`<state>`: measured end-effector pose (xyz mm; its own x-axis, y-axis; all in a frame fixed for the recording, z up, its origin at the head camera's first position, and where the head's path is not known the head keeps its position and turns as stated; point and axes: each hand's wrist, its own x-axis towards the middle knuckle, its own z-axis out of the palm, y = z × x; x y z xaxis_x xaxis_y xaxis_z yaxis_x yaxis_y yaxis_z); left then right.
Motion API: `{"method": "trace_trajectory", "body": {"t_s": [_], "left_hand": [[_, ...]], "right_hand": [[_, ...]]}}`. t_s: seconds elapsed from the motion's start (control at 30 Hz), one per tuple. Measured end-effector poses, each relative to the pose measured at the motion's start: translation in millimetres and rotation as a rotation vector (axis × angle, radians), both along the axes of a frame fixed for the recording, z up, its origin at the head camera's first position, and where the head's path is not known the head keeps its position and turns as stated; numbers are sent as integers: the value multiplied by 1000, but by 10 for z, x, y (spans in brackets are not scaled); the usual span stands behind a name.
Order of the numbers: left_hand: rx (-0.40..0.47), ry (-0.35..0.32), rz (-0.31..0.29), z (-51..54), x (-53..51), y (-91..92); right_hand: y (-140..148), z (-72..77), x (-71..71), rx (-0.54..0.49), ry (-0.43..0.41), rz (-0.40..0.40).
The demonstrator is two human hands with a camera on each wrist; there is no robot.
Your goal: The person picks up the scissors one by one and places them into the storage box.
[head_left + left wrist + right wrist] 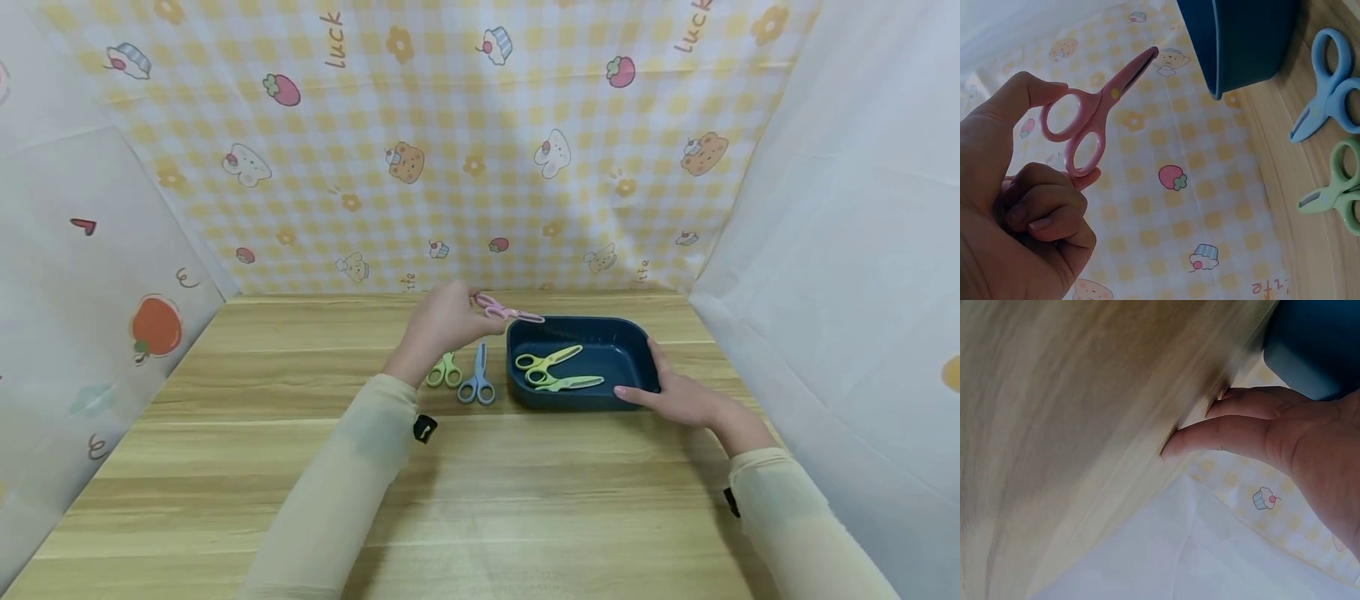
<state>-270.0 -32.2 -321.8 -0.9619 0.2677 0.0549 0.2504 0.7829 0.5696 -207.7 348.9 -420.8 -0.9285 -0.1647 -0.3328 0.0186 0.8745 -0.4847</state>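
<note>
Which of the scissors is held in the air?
The pink scissors, pinched in the left hand; the others lie on the table or in the blue box.

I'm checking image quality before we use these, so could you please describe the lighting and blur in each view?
Head: bright, fairly even light, soft shadows on the wooden table; left wrist: dimmer, the left hand shaded, the pink scissors reasonably crisp; right wrist: dim at upper left, table grain smeared, the right hand clearer.
</note>
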Motion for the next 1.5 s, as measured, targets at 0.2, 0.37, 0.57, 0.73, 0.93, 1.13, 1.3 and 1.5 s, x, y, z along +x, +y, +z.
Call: {"method": "trace_trajectory", "body": {"t_s": [0.2, 0.37, 0.57, 0.73, 0.93, 1.13, 1.3, 1.5], "left_hand": [[-54, 5, -34, 60, -52, 126], [-102, 25, -64, 71, -109, 249], [-131, -17, -127, 94, -186, 430], [-177, -36, -191, 60, -233, 588], [-225, -28, -265, -43, -263, 767], [-323, 18, -305, -113, -323, 915], [-334, -15, -334, -150, -405, 1028], [-362, -51, -348, -175, -475, 1084]], "right_hand": [[13, -13, 18, 6, -10, -1], [31, -18, 33, 19, -10, -3], [34, -19, 35, 27, -6, -5], [41, -33, 24, 33, -5, -5], [40, -37, 19, 36, -2, -3], [23, -22, 26, 31, -3, -3], [26, -7, 18, 20, -1, -6], [22, -11, -17, 28, -4, -9]]}}
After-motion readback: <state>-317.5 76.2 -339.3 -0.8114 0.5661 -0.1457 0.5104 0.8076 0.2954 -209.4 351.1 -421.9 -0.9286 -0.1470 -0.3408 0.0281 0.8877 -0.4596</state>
